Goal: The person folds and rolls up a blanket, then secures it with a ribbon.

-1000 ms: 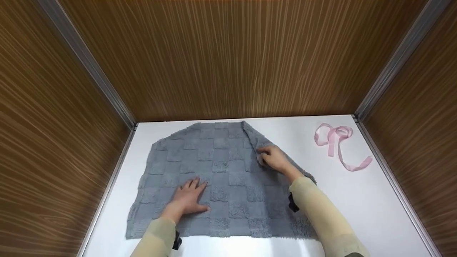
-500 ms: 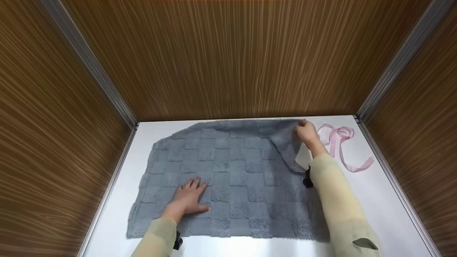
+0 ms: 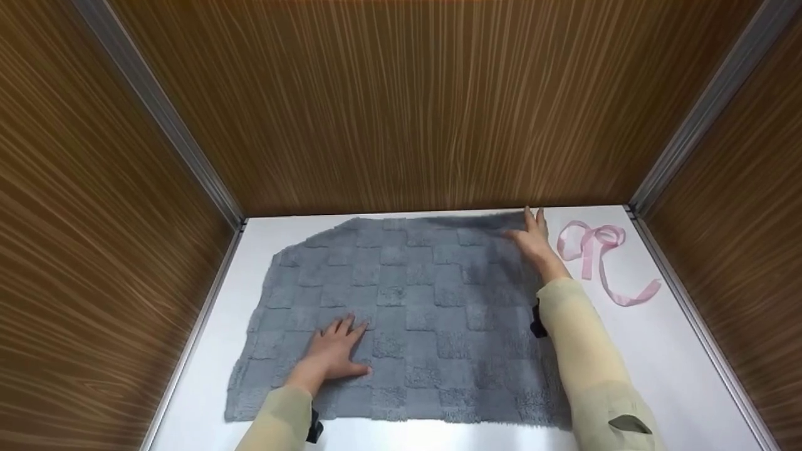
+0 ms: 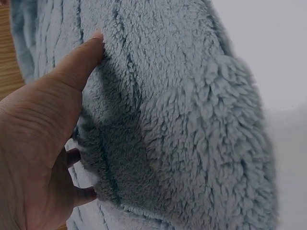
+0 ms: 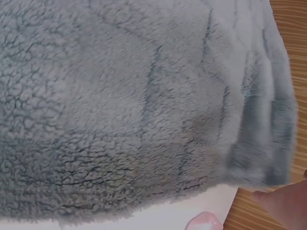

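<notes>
Unfolding done: the right hand (image 3: 532,241) has laid the towel's (image 3: 401,313) far corner flat, fingers now released; the left hand (image 3: 335,354) presses flat, so the towel lies spread.

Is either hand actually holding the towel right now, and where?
Neither. The left hand presses flat on the grey towel near its front-left; the right hand lies flat at its far-right corner.

Wood-grain walls (image 3: 401,106) – metal corner strips (image 3: 160,116) – white tabletop (image 3: 658,351).
</notes>
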`<state>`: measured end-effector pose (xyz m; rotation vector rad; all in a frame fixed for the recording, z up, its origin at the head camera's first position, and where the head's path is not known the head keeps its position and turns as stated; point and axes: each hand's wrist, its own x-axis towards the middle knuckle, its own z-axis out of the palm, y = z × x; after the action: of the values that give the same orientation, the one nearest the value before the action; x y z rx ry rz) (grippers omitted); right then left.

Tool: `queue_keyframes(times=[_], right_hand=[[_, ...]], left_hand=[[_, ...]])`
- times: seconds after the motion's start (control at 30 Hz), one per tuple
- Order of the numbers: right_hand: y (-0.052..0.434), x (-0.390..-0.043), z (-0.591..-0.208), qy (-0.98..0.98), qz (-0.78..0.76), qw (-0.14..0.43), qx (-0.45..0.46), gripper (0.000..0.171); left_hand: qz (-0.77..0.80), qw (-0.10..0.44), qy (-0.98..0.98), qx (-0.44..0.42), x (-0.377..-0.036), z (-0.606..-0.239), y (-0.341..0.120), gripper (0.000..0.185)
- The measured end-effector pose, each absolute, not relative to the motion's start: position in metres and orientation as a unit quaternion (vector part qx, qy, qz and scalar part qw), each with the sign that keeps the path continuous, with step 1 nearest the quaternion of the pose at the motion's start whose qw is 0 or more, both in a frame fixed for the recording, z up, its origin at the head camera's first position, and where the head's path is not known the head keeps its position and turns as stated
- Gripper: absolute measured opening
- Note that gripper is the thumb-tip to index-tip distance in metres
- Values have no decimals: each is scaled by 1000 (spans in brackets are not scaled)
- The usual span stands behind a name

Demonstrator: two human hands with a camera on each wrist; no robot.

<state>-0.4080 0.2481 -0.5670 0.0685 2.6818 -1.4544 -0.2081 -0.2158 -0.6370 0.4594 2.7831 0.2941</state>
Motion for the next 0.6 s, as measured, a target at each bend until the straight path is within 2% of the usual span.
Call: queue_keyframes(times=[0.1, 0.23, 0.33, 0.5, 0.6], right_hand=[[247, -405, -572, 910, -412, 45, 9, 86], [238, -392, -578, 966, -251, 37, -43, 65], [227, -376, -588, 981, -176, 47, -69, 55], [221, -353, -609, 980, -149, 111, -75, 58], [223, -345, -620, 981, -132, 115, -79, 59]], left_hand=[[102, 154, 970, 156, -210, -639, -216, 99], [99, 156, 970, 155, -210, -638, -216, 100], [99, 158, 970, 157, -209, -636, -216, 100], [95, 164, 970, 156, -207, -636, -215, 100], [98, 166, 969, 154, -207, -635, -214, 100]])
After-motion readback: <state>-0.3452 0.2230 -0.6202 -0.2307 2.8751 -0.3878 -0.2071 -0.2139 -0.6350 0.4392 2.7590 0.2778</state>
